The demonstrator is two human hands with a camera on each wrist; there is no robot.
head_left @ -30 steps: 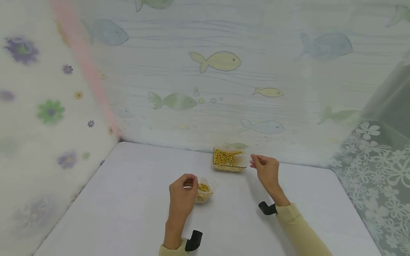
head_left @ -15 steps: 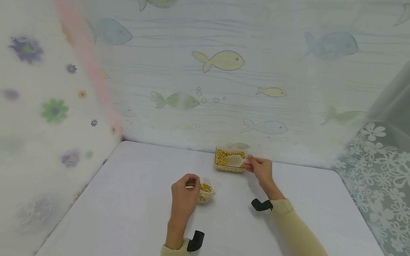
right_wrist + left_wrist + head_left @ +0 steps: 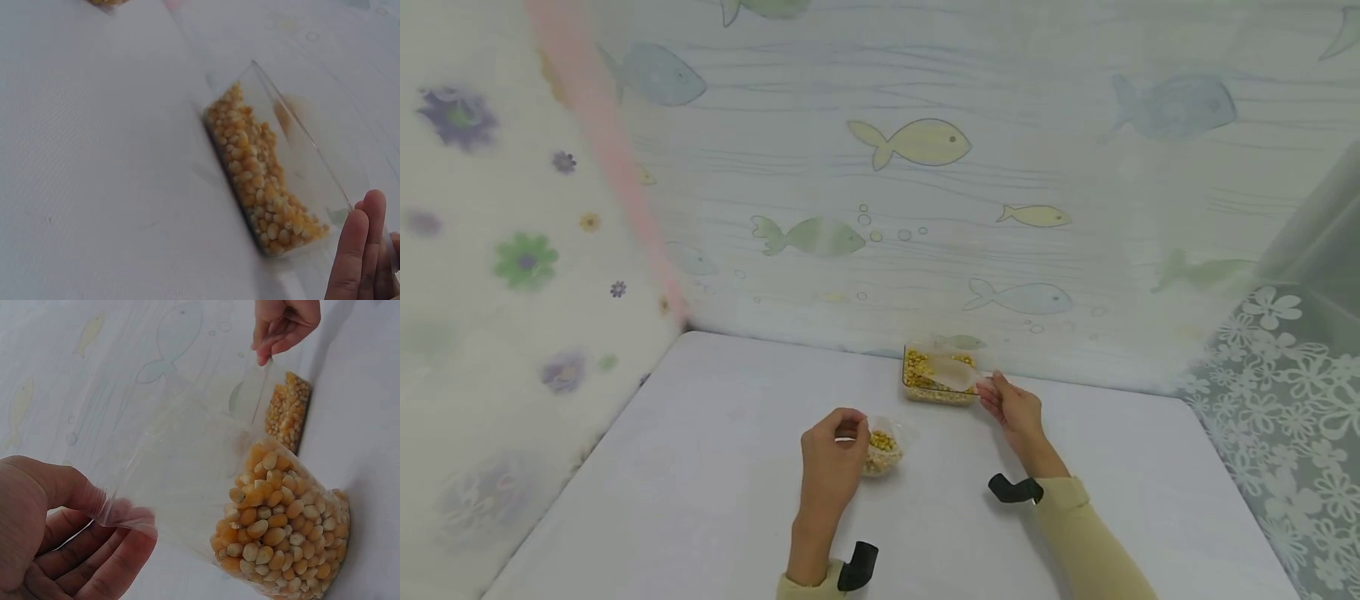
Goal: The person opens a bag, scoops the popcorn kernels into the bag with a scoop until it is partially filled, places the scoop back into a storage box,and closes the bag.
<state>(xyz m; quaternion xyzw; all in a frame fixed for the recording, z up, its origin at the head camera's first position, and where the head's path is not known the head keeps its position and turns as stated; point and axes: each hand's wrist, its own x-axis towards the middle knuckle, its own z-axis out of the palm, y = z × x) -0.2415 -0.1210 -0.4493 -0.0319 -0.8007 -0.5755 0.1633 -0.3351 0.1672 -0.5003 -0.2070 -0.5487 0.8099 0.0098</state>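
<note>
At the near middle of the table, my left hand [image 3: 833,458] pinches the upper edge of a clear plastic bag [image 3: 181,469] between thumb and fingers. Yellow corn kernels [image 3: 281,525] fill its lower part, which rests on the white tabletop. Farther back, a clear rectangular container [image 3: 938,398] holds more kernels. My right hand [image 3: 1018,414] grips the handle of a pale translucent scoop [image 3: 953,375], whose bowl is over the container, with yellow kernels at its left end. In the right wrist view, my right fingers [image 3: 353,253] are beside the container's rim [image 3: 306,134].
The white table [image 3: 715,467] meets a fish-patterned curtain [image 3: 820,283] right behind the container. A flower-patterned curtain [image 3: 520,333] runs along the left side and a sheer floral one [image 3: 1285,400] along the right. Black cuff pieces [image 3: 859,567] sit at both wrists.
My right hand has pushed the scoop leftward into the kernels, then raised it a little with its bowl tilted. The left hand and the bag have stayed in place.
</note>
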